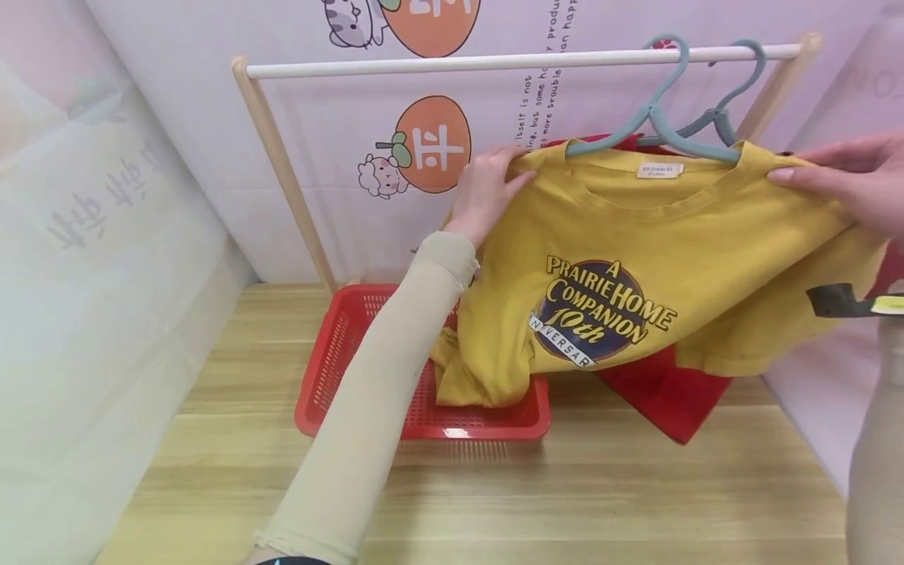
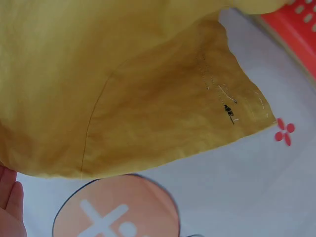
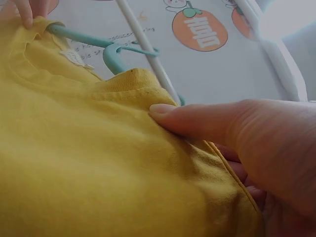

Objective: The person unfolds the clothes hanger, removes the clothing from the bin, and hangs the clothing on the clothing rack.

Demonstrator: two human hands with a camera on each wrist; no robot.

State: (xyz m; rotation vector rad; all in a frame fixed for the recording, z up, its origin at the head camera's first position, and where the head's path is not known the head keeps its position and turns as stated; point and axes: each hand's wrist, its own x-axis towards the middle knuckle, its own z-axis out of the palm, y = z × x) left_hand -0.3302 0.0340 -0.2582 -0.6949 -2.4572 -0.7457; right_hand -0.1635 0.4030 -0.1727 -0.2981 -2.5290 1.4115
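Note:
A yellow T-shirt (image 1: pixel 636 235) with a printed chest badge hangs on a blue-grey hanger (image 1: pixel 657 125), whose hook is over the white rail. My left hand (image 1: pixel 486 192) grips the shirt's shoulder on the left side, beside the collar. On the other shoulder my right hand (image 1: pixel 865 176) pinches the fabric, thumb in front and fingers behind, as the right wrist view shows. The lower left part of the shirt droops over a red basket (image 1: pixel 424 431). In the left wrist view a yellow sleeve (image 2: pixel 168 113) spreads out, with the fingers at the left edge.
The rail (image 1: pixel 424 64) stands on wooden posts (image 1: pixel 282 165). Behind the shirt, a second hanger (image 1: pixel 720 118) is on the rail, and red cloth (image 1: pixel 678 400) shows below. A wooden tabletop (image 1: pixel 565 502) lies underneath; printed sheeting (image 1: pixel 169 157) covers the walls.

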